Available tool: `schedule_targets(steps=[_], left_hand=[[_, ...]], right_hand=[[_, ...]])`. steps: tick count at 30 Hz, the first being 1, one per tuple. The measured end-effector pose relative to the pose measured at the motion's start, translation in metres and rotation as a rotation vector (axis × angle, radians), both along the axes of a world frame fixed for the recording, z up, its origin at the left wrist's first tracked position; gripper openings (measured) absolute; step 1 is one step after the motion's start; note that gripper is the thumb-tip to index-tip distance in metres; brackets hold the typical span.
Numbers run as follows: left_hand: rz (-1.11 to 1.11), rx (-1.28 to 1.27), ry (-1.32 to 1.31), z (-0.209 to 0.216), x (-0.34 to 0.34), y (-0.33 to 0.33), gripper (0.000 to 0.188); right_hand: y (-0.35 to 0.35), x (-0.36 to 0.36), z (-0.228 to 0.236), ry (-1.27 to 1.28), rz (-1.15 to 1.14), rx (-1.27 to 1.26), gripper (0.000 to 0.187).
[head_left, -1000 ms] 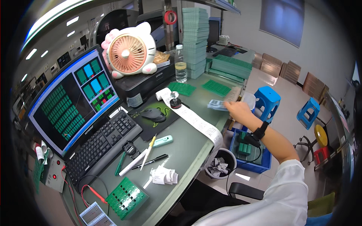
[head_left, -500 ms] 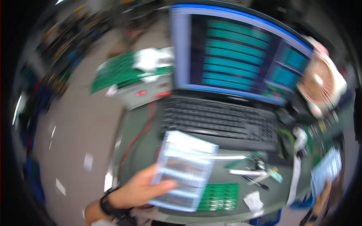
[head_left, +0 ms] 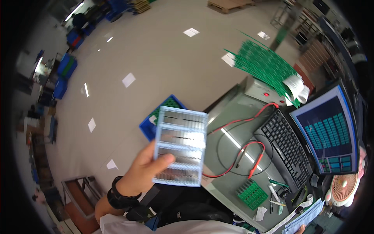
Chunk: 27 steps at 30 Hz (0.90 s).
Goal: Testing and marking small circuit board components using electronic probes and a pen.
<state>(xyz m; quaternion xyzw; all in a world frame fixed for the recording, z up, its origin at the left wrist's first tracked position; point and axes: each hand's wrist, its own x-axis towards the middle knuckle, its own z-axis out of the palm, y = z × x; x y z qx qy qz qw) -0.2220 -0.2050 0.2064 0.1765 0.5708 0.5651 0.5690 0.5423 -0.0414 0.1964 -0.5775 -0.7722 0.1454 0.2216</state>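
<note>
My left hand (head_left: 142, 167) is closed on a flat rectangular panel (head_left: 181, 145) with a pale blue edge, crossed by several bands of fine ribs with shiny grey strips and short dark marks between them. The thumb lies on its face; the fingers behind are hidden. It is held up above the floor, left of the bench. At the lower right edge, only a bit of my right hand (head_left: 301, 229) shows, gripping a stack of similar pale blue ribbed panels (head_left: 304, 217). Near that stack, a green circuit board panel (head_left: 252, 195) lies on the bench.
A blue bin (head_left: 145, 124) with green boards stands beyond the held panel. On the bench (head_left: 230, 187) are red test leads (head_left: 255, 167), a keyboard (head_left: 286, 146), a monitor (head_left: 325, 128), a small fan (head_left: 343, 187), and a grey box (head_left: 255, 93) under stacked green boards (head_left: 265, 60).
The view has swung left, so the bench now sits to the right and more floor shows. My left hand still holds its panel, now beside the bench rather than over it.
</note>
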Motion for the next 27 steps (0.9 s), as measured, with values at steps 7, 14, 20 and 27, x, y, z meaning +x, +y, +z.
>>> schedule_targets(steps=[7, 14, 20, 27], left_hand=[[0.627, 0.117, 0.155, 0.085, -0.004, -0.14, 0.047], [1.149, 0.169, 0.224, 0.136, 0.053, -0.278, 0.042], [1.404, 0.267, 0.214, 0.143, 0.05, -0.362, 0.038], [1.443, 0.377, 0.134, 0.105, -0.064, -0.421, 0.04]], right_hand=[[0.063, -0.072, -0.037, 0.325, 0.163, -0.139, 0.047], [0.105, -0.33, -0.155, 0.784, 0.555, -0.465, 0.047], [0.087, -0.509, -0.157, 0.961, 0.721, -0.662, 0.048], [0.038, -0.62, -0.124, 1.047, 0.651, -0.729, 0.048]])
